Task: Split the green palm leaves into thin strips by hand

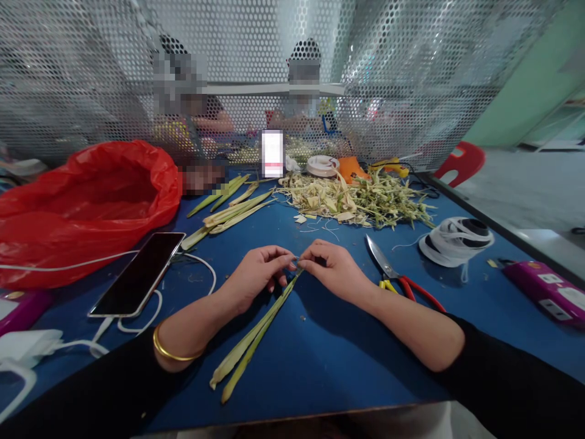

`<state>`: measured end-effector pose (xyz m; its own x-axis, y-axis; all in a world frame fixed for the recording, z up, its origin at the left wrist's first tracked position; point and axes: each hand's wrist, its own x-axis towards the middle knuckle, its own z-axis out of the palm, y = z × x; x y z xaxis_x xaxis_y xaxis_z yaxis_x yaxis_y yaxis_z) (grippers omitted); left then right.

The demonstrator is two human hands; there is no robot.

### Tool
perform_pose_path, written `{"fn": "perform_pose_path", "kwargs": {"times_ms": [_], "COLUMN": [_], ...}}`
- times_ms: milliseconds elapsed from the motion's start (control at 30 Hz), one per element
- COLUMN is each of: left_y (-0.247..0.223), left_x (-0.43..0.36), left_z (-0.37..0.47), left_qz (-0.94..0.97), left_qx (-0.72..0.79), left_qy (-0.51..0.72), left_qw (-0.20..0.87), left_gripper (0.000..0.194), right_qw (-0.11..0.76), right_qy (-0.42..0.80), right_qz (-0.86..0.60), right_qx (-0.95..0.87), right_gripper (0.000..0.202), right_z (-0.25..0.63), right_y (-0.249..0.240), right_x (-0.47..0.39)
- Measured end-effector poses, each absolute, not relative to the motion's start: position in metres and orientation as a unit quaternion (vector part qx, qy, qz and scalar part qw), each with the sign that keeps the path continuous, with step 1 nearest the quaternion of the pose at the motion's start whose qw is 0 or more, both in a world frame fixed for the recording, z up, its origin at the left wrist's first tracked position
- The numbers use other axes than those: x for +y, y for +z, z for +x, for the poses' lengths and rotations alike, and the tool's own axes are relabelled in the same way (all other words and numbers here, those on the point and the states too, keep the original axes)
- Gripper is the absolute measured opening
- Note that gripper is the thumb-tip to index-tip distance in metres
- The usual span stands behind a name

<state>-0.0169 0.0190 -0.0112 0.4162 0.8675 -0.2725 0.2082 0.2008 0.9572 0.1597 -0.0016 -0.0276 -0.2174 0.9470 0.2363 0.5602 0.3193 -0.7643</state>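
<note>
Yellowish-green leaves (249, 338), blue tabletop (347, 366), red bag (82, 235), gold bangle (170, 355)

Dark-screened phone (137, 277), white charger plug (34, 346), purple power strip (546, 289) at right, red chair (468, 163), perforated screen (247, 42)

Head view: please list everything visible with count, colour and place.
Table: 1, blue, foreground
Perforated sheet: 1, silver, back
Plastic bag: 1, red, left
Rectangular phone: 1, black, left
Lit screen: 1, white, back
Cables: uncertain, white, left
Boxy sockets: 2, purple, both sides
Long leaf strips: several, greenish, back, centre
Leafy clippings: one heap, greenish, back
Round rolls: 2, white, back, right
Metal shears: 1, silver, right
Unclear object: 1, orange, back
Plastic chair: 1, red, right
People: 2, behind sheet
Left hand, right hand: 2, centre
</note>
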Motion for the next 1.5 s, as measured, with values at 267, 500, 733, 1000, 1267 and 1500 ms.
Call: {"fn": "perform_pose_path", "kwargs": {"times_ms": [267,500,733,1000,1267,1500], "left_y": [-0.0120,-0.0148,-0.0143,-0.0103,-0.0107,-0.0090], "left_x": [0.0180,0.0174,0.0182,0.0157,0.0167,0.0182], "left_z": [-0.0155,-0.0156,-0.0178,-0.0181,-0.0209,-0.0230], "left_qz": [0.579,0.580,0.577,0.566,0.616,0.604], "left_qx": [0.485,0.479,0.476,0.481,0.435,0.431], "left_qy": [0.278,0.292,0.282,0.283,0.237,0.238], "left_qw": [0.593,0.591,0.601,0.606,0.613,0.627], "left_gripper": [0.024,0.025,0.026,0.024,0.024,0.025], "right_qw": [0.373,0.421,0.359,0.361,0.396,0.379], "right_qy": [0.280,0.284,0.385,0.368,0.337,0.260], "right_qz": [-0.514,-0.473,-0.482,-0.490,-0.479,-0.480], "right_qx": [-0.720,-0.720,-0.700,-0.703,-0.707,-0.747], "right_gripper": [0.015,0.013,0.014,0.015,0.016,0.017], "right_z": [0.1609,0.1629,0.1625,0.1613,0.1597,0.1651], "right_y": [-0.0261,-0.0227,-0.0226,-0.0211,-0.0223,-0.0229], "right_x": [-0.0015,-0.0039,-0.0048,-0.0062,-0.0060,-0.0049]}}
